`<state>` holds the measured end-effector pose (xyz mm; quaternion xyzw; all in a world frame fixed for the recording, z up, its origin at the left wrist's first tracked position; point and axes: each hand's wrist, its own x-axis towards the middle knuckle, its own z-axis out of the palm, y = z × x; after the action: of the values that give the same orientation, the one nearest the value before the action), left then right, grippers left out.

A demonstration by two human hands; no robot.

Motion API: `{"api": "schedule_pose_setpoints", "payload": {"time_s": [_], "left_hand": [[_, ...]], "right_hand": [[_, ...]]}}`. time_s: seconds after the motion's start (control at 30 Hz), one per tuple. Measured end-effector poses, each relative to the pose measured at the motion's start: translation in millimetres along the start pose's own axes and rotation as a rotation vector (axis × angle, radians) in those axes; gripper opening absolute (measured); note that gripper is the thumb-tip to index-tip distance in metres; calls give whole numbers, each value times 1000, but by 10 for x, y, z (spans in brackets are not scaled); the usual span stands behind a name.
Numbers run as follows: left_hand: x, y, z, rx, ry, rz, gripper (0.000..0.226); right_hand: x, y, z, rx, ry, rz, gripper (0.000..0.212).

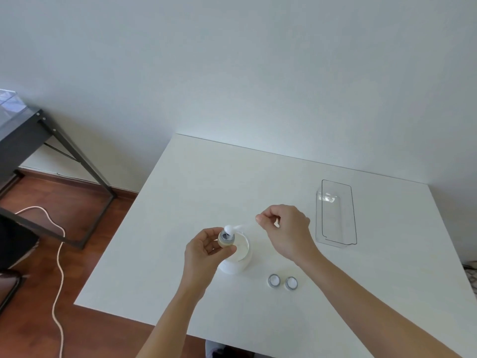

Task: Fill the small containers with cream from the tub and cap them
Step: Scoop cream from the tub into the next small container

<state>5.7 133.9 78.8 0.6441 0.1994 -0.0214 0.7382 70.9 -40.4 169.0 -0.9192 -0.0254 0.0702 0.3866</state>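
My left hand (206, 248) holds a small round container (226, 238) tilted over the open white cream tub (238, 257). Pinched in my right hand (286, 228) is a thin white spatula (240, 227), its tip carrying a blob of cream at the container's mouth. Two small round pieces with silver rims (274, 281) (291, 283) lie side by side on the white table (180, 202), to the right of the tub. Whether they are caps or containers I cannot tell.
A clear plastic box (335, 213) stands at the right of the table. Off the table's left edge are a dark glass-topped desk (23, 125), a white cable (58, 267) on the wooden floor and a dark chair (13, 244).
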Motion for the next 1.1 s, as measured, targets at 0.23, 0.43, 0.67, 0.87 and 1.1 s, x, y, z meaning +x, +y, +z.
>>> {"api": "schedule_pose_setpoints", "payload": {"time_s": [0.23, 0.43, 0.67, 0.87, 1.1], "left_hand": [[13, 32, 18, -38, -14, 3, 35], [23, 51, 12, -78, -18, 6, 34], [53, 58, -3, -80, -9, 6, 35], [64, 61, -29, -88, 8, 9, 35], [39, 18, -110, -90, 33, 6, 36]], "right_hand": [[-151, 37, 41, -294, 228, -539, 13], [-213, 222, 79, -581, 353, -941, 23], [-205, 357, 30, -623, 352, -968, 27], [-155, 243, -48, -347, 445, -705, 13], [-1, 321, 140, -433, 144, -381, 13]]}}
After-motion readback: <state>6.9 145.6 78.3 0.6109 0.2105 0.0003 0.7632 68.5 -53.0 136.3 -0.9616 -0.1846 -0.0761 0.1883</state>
